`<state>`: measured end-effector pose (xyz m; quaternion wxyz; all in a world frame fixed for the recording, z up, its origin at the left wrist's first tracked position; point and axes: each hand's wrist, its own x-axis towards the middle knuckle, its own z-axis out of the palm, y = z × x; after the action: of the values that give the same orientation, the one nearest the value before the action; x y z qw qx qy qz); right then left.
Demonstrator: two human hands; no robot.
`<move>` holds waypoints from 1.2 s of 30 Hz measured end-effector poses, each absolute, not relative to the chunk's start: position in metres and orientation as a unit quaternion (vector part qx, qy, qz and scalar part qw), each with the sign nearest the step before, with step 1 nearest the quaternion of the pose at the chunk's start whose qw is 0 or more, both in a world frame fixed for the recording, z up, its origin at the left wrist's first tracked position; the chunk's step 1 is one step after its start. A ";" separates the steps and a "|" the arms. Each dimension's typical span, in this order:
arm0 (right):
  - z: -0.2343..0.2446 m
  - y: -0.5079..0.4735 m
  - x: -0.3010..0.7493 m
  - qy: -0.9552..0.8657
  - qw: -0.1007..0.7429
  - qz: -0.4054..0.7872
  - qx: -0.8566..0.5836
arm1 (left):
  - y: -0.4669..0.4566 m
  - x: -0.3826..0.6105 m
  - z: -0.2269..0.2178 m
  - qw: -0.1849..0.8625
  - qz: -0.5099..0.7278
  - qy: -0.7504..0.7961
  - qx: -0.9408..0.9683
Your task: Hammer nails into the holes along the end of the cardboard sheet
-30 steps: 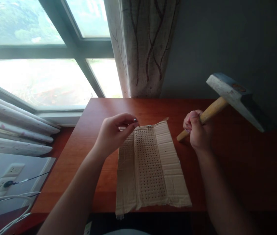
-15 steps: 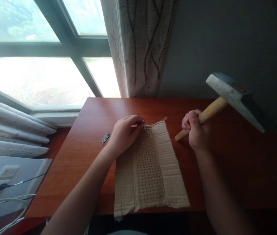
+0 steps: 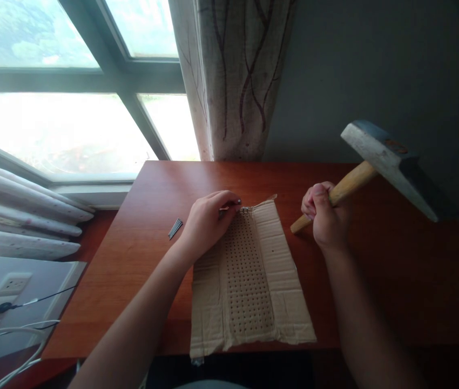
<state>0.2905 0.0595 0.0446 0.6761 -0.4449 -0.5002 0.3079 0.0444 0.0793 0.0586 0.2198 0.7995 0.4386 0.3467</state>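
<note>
A flat piece of cardboard [image 3: 278, 270] with rows of small holes down its middle lies on a reddish wooden table [image 3: 395, 281]. My left hand [image 3: 207, 221] rests on the cardboard's far left corner, fingers pinched on a small nail held at the top edge. My right hand [image 3: 326, 216] is closed round the wooden handle of a hammer [image 3: 387, 162], whose heavy grey head hangs raised above the table to the right. A few loose nails [image 3: 175, 228] lie on the table left of my left hand.
A window with a grey frame [image 3: 132, 75] fills the upper left, and a patterned curtain [image 3: 237, 81] hangs behind the table. A white wall socket with a plugged cable [image 3: 2, 308] sits at the lower left. A dark wall stands at the right.
My left hand dropped from above the cardboard onto its far left corner with the nail, uncovering the loose nails on the table. The hammer stayed raised.
</note>
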 end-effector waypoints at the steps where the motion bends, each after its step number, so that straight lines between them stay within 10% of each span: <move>1: 0.045 0.060 0.290 -0.500 0.676 0.307 -0.445 | 0.079 0.044 0.059 0.219 0.347 0.438 0.800; 36: 0.060 0.040 0.298 -0.553 0.574 0.318 -0.514 | 0.076 0.047 0.058 0.159 0.313 0.458 0.816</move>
<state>0.2983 0.0405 0.0600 0.5742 -0.5136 -0.5527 0.3179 0.0469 0.0758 0.0584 0.1595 0.8164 0.4581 0.3134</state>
